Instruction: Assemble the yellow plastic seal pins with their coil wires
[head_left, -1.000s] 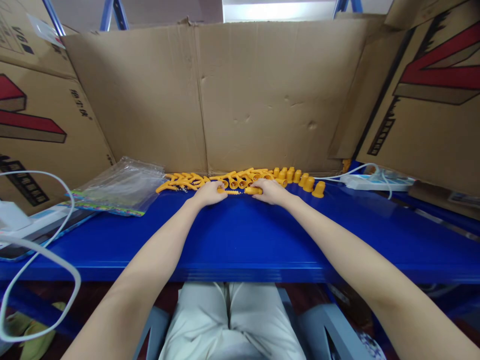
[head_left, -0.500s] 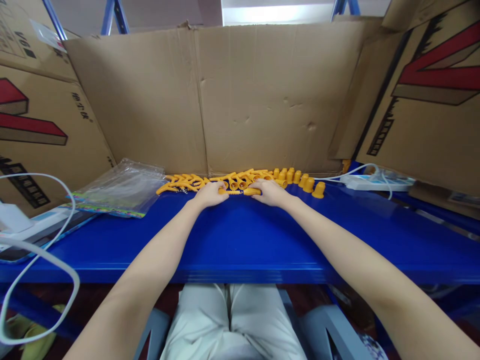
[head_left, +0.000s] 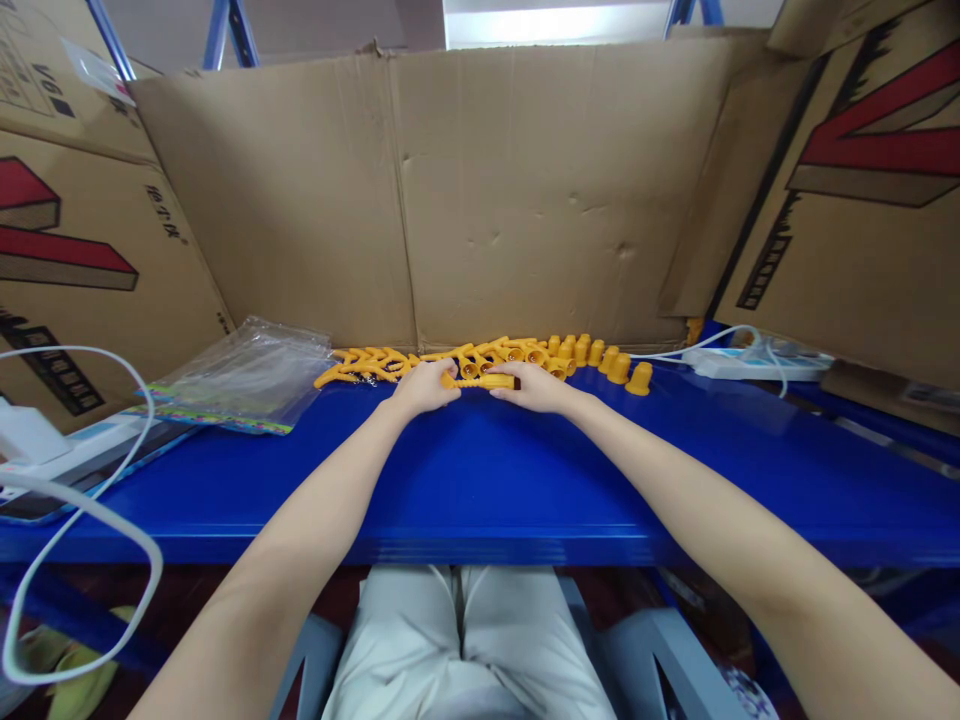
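My left hand [head_left: 422,387] and my right hand [head_left: 530,386] meet at the far side of the blue table [head_left: 480,470]. Between them lies a long yellow plastic piece [head_left: 480,381]; the left fingers pinch its threaded end and the right fingers grip its thicker end. Just behind my hands is a heap of yellow forked plastic parts [head_left: 375,363]. To the right of the heap stand several small yellow caps [head_left: 600,358], upright in a loose row.
A cardboard wall [head_left: 480,190] closes off the back and both sides. Clear plastic bags [head_left: 240,375] lie at the left. A white cable [head_left: 82,520] loops at the near left. A white power strip [head_left: 750,364] sits at the far right.
My hands have drawn slightly closer; the two yellow pieces now line up as one long piece between my fingers. The heap and caps have not moved.
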